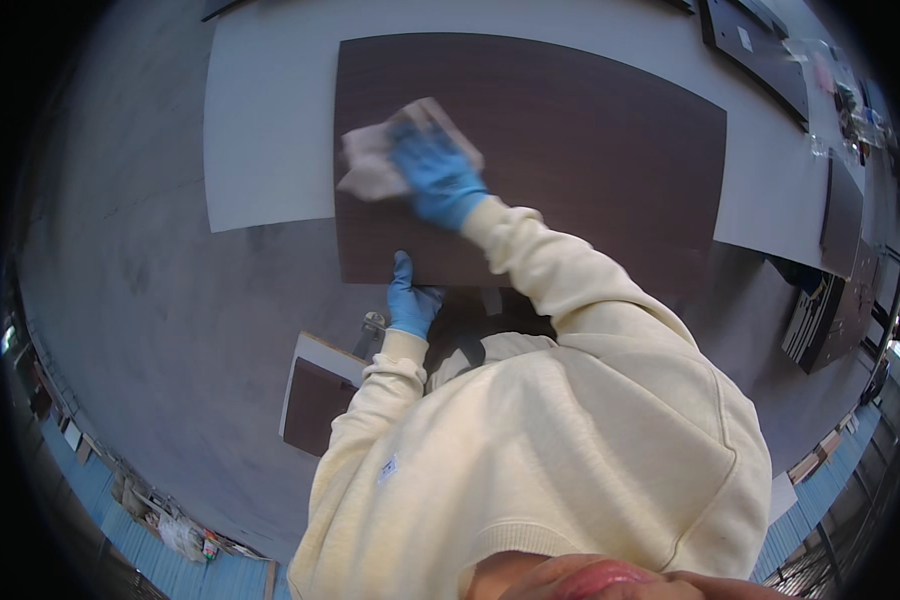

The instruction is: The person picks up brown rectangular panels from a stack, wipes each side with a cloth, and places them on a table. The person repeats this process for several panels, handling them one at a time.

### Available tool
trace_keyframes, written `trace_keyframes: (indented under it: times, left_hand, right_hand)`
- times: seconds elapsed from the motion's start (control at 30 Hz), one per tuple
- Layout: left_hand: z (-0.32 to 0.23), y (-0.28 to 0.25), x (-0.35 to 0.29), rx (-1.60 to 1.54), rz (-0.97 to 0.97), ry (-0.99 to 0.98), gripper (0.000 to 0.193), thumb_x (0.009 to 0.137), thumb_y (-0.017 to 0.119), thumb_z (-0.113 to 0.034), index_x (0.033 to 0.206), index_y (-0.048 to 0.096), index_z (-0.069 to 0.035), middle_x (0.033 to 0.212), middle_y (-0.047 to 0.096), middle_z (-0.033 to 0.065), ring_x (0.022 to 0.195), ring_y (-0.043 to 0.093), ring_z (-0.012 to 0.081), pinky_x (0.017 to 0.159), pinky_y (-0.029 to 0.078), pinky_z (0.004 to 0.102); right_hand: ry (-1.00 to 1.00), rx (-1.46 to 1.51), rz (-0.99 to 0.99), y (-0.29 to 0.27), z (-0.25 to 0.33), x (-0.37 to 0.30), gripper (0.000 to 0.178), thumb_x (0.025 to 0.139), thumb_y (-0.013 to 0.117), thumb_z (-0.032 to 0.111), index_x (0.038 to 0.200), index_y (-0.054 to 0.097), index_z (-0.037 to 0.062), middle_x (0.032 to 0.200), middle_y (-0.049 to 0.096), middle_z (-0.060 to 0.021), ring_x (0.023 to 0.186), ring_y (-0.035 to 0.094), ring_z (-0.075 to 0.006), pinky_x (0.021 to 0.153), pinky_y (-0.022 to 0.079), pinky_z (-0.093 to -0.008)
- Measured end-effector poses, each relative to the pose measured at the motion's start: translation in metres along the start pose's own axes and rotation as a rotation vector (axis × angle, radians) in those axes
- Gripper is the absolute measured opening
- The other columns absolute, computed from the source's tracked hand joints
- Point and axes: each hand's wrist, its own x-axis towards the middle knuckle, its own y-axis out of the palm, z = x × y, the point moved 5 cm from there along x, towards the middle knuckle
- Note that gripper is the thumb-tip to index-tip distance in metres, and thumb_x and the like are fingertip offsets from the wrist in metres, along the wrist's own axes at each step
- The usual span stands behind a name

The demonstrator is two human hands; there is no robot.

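Note:
A large dark brown wood-grain panel (580, 150) lies flat on a white surface (265, 130). My right hand (440, 182), in a blue glove and slightly blurred, presses a pale pinkish cloth (370, 165) against the panel's left part. The cloth sticks out on both sides of the fingers. At the panel's near edge, left of its middle, my left hand (413, 303), also in a blue glove, grips the edge with its thumb on top. The rest of its fingers are hidden beneath the board.
Below my left forearm stands a smaller brown panel with white edging (320, 400). Dark boards (760, 55) lie at the far right, beside clear plastic wrap and small items (855, 120). More dark panels (830, 310) are stacked at the right. Grey floor (130, 250) stretches leftward.

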Motion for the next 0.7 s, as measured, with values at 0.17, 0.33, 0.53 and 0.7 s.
trace_keyframes:
  times: [0.17,0.33,0.53,0.7]
  left_hand:
    - [0.000,0.027,-0.016,0.065,0.005,0.003,0.052,0.094,0.077,-0.032,0.136,0.059,-0.008,0.138,0.062,0.0111,0.128,0.059,0.0347,0.108,0.052,0.0566]
    - [-0.002,0.022,-0.007,0.108,0.008,0.051,0.068,0.091,0.079,-0.041,0.145,0.051,-0.009,0.146,0.056,0.0123,0.135,0.052,0.0381,0.116,0.044,0.0588]
    - [-0.001,0.033,-0.017,0.146,0.063,-0.050,0.081,0.090,0.074,-0.054,0.150,0.045,-0.008,0.153,0.048,0.0147,0.144,0.041,0.0409,0.120,0.034,0.0621]
    - [-0.051,0.047,-0.049,-0.019,0.312,0.020,0.104,0.086,0.047,-0.087,0.159,0.037,-0.013,0.163,0.037,0.0146,0.148,0.034,0.0377,0.126,0.022,0.0572]
  right_hand:
    - [0.653,-0.411,-0.071,-0.164,-0.176,-0.201,0.054,0.090,0.059,0.008,0.143,0.055,-0.0006,0.156,0.047,-0.0218,0.147,0.042,-0.0391,0.123,0.031,-0.0491]
    - [1.482,0.267,-0.752,-0.256,-0.221,-0.368,0.035,0.095,0.048,-0.004,0.127,0.060,0.0037,0.095,0.066,-0.0143,0.069,0.062,-0.0238,0.058,0.051,-0.0357]
    - [0.943,-0.228,-0.415,-0.183,-0.163,-0.230,0.038,0.095,0.061,0.011,0.131,0.059,0.0003,0.109,0.065,-0.0182,0.093,0.061,-0.0321,0.081,0.048,-0.0428]
    - [0.646,-0.345,-0.120,-0.086,-0.068,-0.058,0.078,0.094,0.068,0.041,0.150,0.040,-0.0074,0.146,0.050,-0.0301,0.136,0.049,-0.0463,0.116,0.037,-0.0520]
